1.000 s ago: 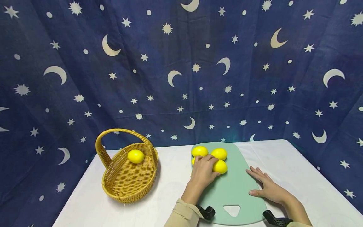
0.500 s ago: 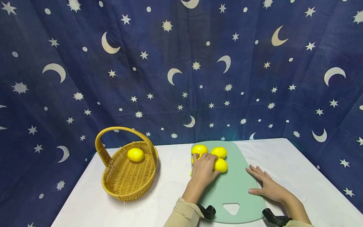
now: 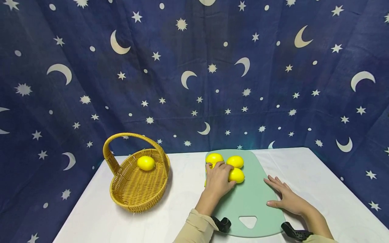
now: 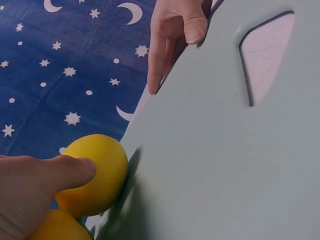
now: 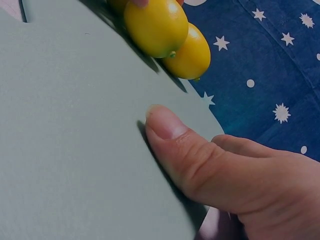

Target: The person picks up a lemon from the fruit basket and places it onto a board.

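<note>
Green cutting board [image 3: 252, 202], flat on a white table [image 3: 182, 199]; triangular cut-out at the near end. Four lemons clustered at the board's far end. Left hand [image 3: 217, 180]: fingers curled over a lemon [image 3: 209, 167] at the board's left edge, mostly hidden beneath it; thumb touching the neighbouring lemon [image 3: 236, 175]. Right hand [image 3: 287, 199]: flat, fingers straight and slightly spread, resting on the board's right edge, thumb pressed on its surface. Wicker basket [image 3: 133, 195] with handle, left of the board, well apart, holding one lemon [image 3: 146, 163]. Star-and-moon backdrop [image 3: 194, 74] behind.
</note>
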Available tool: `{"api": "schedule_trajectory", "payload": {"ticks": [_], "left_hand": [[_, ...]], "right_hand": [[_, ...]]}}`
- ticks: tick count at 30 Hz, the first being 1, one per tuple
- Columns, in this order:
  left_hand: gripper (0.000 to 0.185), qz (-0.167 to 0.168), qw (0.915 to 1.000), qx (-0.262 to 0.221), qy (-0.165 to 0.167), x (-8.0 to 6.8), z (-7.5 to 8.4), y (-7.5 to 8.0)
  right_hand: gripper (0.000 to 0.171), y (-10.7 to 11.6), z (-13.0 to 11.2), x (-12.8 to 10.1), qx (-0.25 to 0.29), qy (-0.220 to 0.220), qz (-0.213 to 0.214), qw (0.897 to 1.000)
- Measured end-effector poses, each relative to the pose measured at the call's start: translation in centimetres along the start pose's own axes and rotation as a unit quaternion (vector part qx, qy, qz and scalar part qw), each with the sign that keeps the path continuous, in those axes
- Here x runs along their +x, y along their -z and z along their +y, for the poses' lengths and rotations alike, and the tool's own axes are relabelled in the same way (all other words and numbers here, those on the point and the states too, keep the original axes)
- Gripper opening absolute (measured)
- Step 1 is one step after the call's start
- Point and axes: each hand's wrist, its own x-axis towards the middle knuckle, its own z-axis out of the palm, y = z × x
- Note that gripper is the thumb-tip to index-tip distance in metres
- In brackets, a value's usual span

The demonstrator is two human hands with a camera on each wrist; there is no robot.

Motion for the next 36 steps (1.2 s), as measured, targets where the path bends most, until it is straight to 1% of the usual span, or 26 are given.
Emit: {"api": "schedule_trajectory", "payload": {"ticks": [5,10,15,19,27,32,36], "left_hand": [[0.043,-0.005,0.9999,-0.009,0.004,0.0,-0.1,0.1],[0.045,-0.008,0.9999,-0.003,0.009,-0.1,0.0,0.3],[0.044,0.001,1.0,0.005,0.005,-0.2,0.1,0.2],[0.04,0.004,1.0,0.005,0.002,-0.2,0.1,0.5],[0.034,-0.001,1.0,-0.009,-0.001,-0.1,0.3,1.6],[0.032,-0.012,0.9998,-0.014,-0.002,-0.1,0.4,2.3],[0.031,-0.016,0.9994,-0.03,-0.003,-0.2,0.4,3.5]], "right_hand": [[0.091,0.0,-0.1,0.0,0.004,0.005,0.001,1.0],[0.091,0.0,-0.1,0.0,0.005,0.007,-0.001,1.0],[0.09,0.1,-0.1,-0.1,0.007,0.007,-0.002,1.0],[0.089,0.1,-0.2,-0.1,0.008,0.009,-0.001,1.0],[0.09,0.1,-0.3,0.0,0.003,0.008,-0.001,1.0],[0.09,0.1,-0.4,0.0,0.001,0.009,-0.003,1.0],[0.09,0.3,-0.5,-0.1,0.005,0.01,-0.006,1.0]]}}
